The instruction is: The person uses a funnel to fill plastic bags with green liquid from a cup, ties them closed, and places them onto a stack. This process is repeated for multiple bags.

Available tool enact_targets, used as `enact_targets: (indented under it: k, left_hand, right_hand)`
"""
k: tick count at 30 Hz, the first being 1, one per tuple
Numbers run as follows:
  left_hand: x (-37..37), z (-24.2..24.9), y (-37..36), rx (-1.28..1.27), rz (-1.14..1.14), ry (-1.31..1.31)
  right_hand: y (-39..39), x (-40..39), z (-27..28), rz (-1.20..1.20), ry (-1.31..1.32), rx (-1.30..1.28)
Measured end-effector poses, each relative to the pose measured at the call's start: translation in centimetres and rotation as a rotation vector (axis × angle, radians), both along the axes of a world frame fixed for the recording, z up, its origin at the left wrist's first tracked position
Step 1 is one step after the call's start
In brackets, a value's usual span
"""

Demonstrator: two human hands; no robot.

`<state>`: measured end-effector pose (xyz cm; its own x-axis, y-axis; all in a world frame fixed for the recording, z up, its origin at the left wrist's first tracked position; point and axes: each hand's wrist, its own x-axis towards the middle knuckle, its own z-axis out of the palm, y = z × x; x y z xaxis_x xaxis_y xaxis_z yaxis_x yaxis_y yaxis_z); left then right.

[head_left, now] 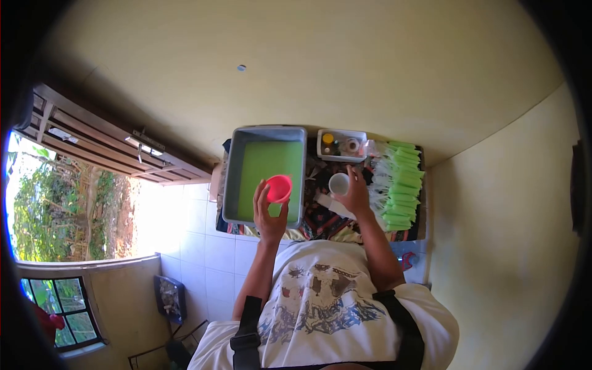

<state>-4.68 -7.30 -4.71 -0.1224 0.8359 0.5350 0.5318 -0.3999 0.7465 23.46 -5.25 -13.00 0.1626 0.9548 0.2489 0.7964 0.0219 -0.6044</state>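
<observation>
My left hand (269,217) holds a pink cup (279,188) at the near right corner of a grey tub (230,185) filled with green liquid (266,165). My right hand (357,195) grips a small white cup (338,183) just to the right of the tub, above a table covered with a patterned cloth (324,223). The two cups are a short distance apart, and both openings face the camera.
A white box (343,155) with small bottles stands behind the white cup. Several long green-filled bags (402,185) lie stacked at the table's right end, near the yellow wall. To the left are a white tiled floor (203,259) and an open doorway.
</observation>
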Motion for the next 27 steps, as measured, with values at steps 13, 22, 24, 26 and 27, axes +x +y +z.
enact_targets:
  k: [13,22,24,26,27]
  left_hand:
    - [-8.6,2.3,1.5,0.125,0.051,0.181]
    - [-13.7,1.4,3.8,0.073,0.02,0.049]
    - [-14.5,1.4,4.0,0.071,0.016,0.026]
    - [-15.3,1.0,4.2,0.07,0.029,0.015]
    - [-15.6,0.9,4.4,0.069,0.034,0.011]
  right_hand:
    - [6.0,-8.0,2.1,0.166,0.298,0.262]
    - [14.9,-17.9,-3.8,0.517,-0.379,0.051]
    - [14.6,-19.0,-4.9,0.54,-0.504,-0.079]
    - [14.3,-19.9,-8.1,0.579,-0.533,-0.117]
    - [14.0,-20.3,-8.2,0.596,-0.55,-0.133]
